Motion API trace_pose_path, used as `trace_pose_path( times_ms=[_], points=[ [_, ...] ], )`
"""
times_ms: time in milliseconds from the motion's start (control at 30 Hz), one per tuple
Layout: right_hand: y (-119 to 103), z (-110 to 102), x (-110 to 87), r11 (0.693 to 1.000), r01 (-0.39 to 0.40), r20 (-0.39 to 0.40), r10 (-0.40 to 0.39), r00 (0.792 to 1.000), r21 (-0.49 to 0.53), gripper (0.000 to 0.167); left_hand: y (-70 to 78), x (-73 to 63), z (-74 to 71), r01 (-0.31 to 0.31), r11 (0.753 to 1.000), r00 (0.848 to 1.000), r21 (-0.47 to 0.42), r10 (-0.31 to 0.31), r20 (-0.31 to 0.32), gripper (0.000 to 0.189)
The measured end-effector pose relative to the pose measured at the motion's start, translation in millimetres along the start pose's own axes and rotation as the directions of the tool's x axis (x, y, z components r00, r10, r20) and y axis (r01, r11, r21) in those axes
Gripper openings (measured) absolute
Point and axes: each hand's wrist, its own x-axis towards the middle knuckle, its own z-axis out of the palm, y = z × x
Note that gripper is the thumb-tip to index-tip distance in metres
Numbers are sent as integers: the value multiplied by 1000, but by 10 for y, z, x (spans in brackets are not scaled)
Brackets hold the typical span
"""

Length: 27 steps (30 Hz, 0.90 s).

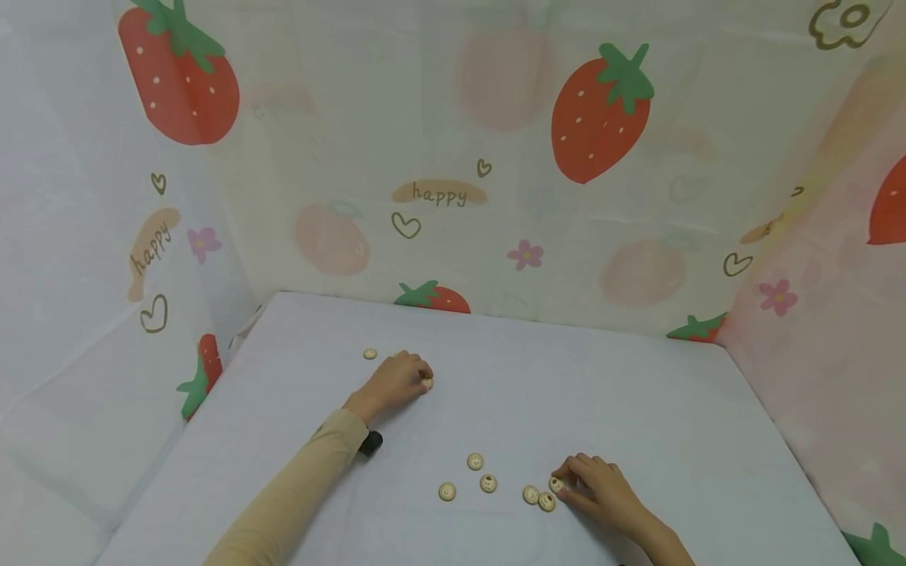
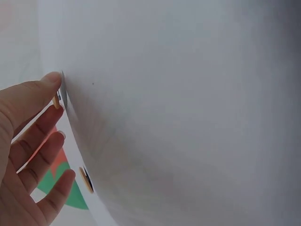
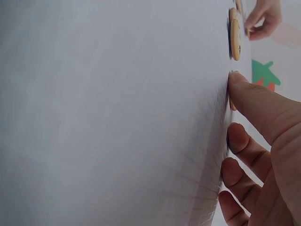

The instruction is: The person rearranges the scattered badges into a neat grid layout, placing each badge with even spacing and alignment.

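My left hand [image 1: 396, 381] is at the far left part of the white table, its thumb and index finger pinching a small round wooden disc [image 1: 428, 384]. In the left wrist view that disc [image 2: 56, 100] stands tilted between the fingertips, close over the tabletop. Nearer the front right, my right hand [image 1: 605, 491] holds another wooden disc [image 1: 556, 484] with a face drawn on it between thumb and index finger. From the right wrist, the thumb hides most of this disc [image 3: 233, 104]. Beside it lie two face discs, one [image 1: 547, 501] close by and one [image 1: 531, 494] further left.
Three more face discs lie at front centre: an upper one [image 1: 476, 461], a right one [image 1: 488, 483] and a left one [image 1: 447, 492]. Another disc [image 1: 370, 354] is left of the left hand. Strawberry-printed curtains [image 1: 439, 118] border the white table [image 1: 609, 393].
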Motion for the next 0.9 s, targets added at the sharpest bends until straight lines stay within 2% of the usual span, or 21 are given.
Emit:
trace_pose_path(
  times_ms=[400, 600, 900],
  points=[
    [0, -2, -6, 1000, 15, -11, -15, 1000, 6, 16, -15, 101, -59, 78, 997, 996, -15, -77, 49, 19],
    [-3, -4, -15, 999, 33, -39, -33, 999, 0, 15, -16, 191, -60, 80, 997, 996, 0, -80, 38, 19],
    [-3, -8, -14, 1000, 28, -9, -28, 1000, 7, 17, -23, 302, -37, 113, 993, 993, 38, -113, 20, 19]
  ],
)
